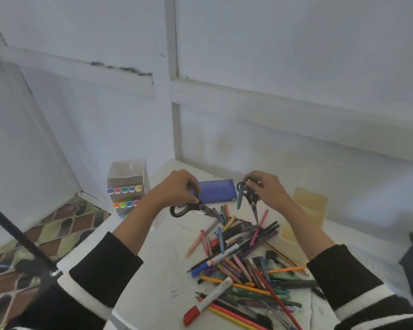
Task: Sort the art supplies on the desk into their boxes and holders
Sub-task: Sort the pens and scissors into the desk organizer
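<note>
Two grips near desk's [167,258] edge: left hand [177,188] black scissors [193,209], right hand [266,188] small scissors [252,199]

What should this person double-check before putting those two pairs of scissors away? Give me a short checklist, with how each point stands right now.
1. Left hand grips the black-handled scissors: ok.
2. Right hand holds the second scissors: ok.
3. Blades of both pairs closed: cannot tell.
4. Tip of the second scissors clear of the pen pile: not ok, it hangs at the pile's far edge.
5. Room for scissors in the purple box: cannot tell.
</note>
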`<state>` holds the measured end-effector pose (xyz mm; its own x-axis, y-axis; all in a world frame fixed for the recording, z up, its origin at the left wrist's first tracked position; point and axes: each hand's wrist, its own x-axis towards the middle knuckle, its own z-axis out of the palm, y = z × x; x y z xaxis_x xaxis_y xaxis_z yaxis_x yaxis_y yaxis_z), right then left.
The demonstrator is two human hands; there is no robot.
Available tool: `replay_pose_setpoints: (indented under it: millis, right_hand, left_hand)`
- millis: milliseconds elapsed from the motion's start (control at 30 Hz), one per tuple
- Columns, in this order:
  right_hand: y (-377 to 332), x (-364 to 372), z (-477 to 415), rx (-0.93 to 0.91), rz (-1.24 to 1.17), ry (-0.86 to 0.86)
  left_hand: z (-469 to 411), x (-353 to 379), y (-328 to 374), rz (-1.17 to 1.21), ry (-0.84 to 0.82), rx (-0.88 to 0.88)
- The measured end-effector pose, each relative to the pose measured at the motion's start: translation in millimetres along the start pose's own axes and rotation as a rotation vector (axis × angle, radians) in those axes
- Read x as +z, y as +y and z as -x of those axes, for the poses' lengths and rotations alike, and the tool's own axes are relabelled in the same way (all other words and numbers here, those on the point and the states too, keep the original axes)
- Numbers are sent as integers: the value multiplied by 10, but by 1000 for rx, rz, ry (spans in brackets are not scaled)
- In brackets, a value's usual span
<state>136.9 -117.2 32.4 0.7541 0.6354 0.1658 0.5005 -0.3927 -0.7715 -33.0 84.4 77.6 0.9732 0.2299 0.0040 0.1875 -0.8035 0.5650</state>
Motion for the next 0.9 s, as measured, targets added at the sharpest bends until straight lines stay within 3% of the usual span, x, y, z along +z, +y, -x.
replay_pose_setpoints:
  millis: [200,433,767,900]
  right_hand:
    - [-77,-66,122,-16,190,-177]
    - [232,243,259,139,352,-304]
    - [430,300,383,268,321,-255]
    - [420,218,396,277,322,-159]
  left_hand:
    - [-97,-86,251,13,83,31]
    - [-104,-6,284,14,63,42]
    - [-121,67,213,2,66,47]
    - [-166,143,242,36,126,49]
